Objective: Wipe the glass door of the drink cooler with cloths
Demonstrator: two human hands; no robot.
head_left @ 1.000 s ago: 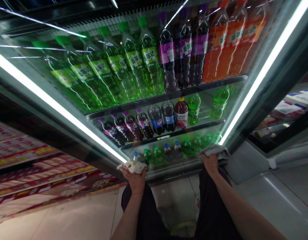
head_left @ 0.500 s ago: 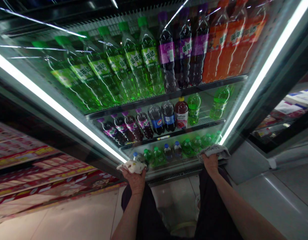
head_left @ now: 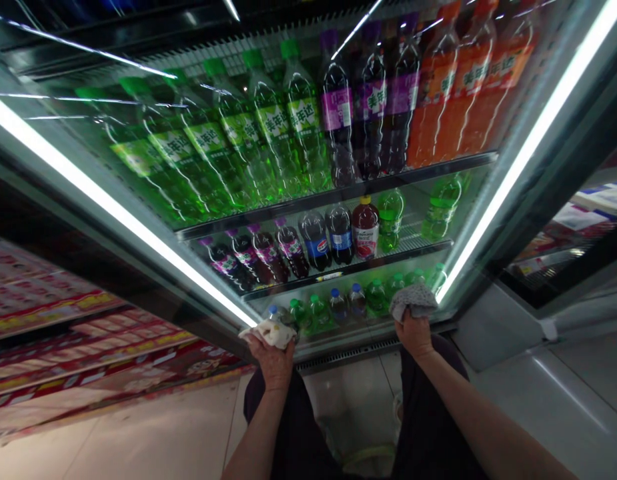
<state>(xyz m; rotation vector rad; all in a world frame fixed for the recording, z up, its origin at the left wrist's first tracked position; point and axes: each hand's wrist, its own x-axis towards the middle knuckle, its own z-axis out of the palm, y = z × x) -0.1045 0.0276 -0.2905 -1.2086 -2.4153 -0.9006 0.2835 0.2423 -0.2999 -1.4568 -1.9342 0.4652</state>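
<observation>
A glass-fronted drinks cooler (head_left: 338,345) fills the view ahead, lit by bright strips down both sides. Low on its left side, my left hand (head_left: 274,363) grips a white cloth (head_left: 272,333) with yellowish spots. At the lower right, my right hand (head_left: 415,335) is closed on a grey speckled cloth (head_left: 412,300), which covers part of the bottom row of bottles. Both cloths appear to lie against the glass; the fingertips are mostly hidden by them. Behind the glass, green-capped bottles (head_left: 318,310) and blue-capped bottles (head_left: 338,303) stand near the hands.
Higher shelves hold green soda bottles (head_left: 268,127), purple-labelled bottles (head_left: 338,110) and orange soda bottles (head_left: 438,100). Shelves of packaged goods (head_left: 88,333) stand to the left. A second display case (head_left: 518,327) is at the right. A vent grille (head_left: 348,353) runs along the cooler's base above the tiled floor.
My right hand has moved left and slightly down with the grey cloth, away from the cooler's right light strip. My left hand and the white cloth have barely shifted.
</observation>
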